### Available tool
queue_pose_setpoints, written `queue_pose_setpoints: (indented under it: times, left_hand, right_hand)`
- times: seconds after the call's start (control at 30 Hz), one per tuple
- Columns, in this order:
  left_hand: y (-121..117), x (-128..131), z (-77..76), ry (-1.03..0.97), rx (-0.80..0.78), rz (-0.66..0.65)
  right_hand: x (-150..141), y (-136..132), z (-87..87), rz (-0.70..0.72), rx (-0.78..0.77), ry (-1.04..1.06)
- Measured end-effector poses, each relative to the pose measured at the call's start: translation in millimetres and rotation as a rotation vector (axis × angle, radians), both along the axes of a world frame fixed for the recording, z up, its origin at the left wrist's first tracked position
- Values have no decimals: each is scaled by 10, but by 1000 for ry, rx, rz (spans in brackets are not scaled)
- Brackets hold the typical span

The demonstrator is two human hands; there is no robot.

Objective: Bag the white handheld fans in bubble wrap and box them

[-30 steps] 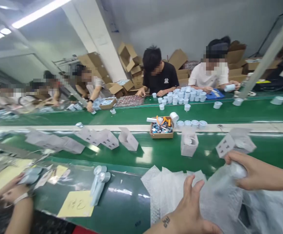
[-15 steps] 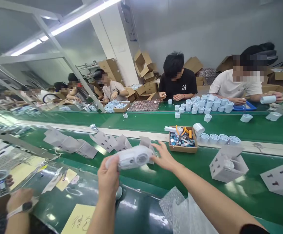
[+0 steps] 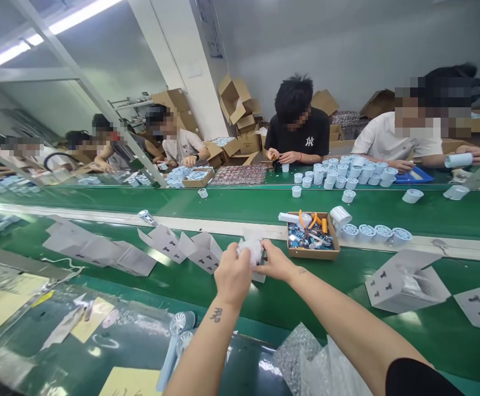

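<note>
My left hand [image 3: 232, 272] is closed around a handheld fan [image 3: 252, 251] in cloudy bubble wrap, held end-on over the belt. Its far end meets the opening of a white box [image 3: 260, 277]; how deep it sits is hidden by my hands. With fingers and thumb, my right hand [image 3: 279, 262] grips that box at its right side. Two bare light-blue fans [image 3: 179, 325] lie on the bench beside my left forearm. Bubble-wrap bags [image 3: 301, 357] lie below my right forearm.
Open white boxes [image 3: 201, 252] stand along the green belt [image 3: 322, 291], with another box [image 3: 407, 283] at right holding a wrapped item. A carton of small parts [image 3: 312, 253] sits beyond my right hand. Co-workers [image 3: 300, 129] sit across, behind many light-blue cups [image 3: 347, 171].
My left hand has carried the wrapped fan forward and right to the box, turning it end-on. My right hand has stayed at the box. The view has shifted, showing the bare fans.
</note>
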State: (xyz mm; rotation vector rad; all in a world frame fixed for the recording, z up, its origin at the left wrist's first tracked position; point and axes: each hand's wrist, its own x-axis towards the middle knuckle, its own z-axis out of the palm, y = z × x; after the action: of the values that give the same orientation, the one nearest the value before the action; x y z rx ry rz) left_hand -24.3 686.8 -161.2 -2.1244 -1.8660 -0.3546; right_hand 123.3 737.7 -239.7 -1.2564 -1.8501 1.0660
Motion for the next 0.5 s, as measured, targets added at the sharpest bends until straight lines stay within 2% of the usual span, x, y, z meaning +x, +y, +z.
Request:
queue_pose_setpoints:
  times: [0.1, 0.17, 0.23, 0.4, 0.43, 0.5]
  left_hand:
    - [133, 260, 287, 111, -225, -40]
    - [250, 376, 486, 107, -349, 31]
    - [313, 439, 621, 98, -413, 90]
    - [183, 448, 707, 200, -500, -100]
    - [148, 448, 713, 197, -506, -78]
    - [88, 481, 711, 130, -490, 65]
  right_hand:
    - [68, 16, 17, -18, 12, -15]
    - [117, 9, 31, -4, 35, -39]
    - [173, -16, 49, 22, 63, -68]
    - [354, -169, 97, 86, 89, -92]
    - [394, -220, 106, 97, 91, -90]
    - [471, -335, 121, 100, 96, -89]
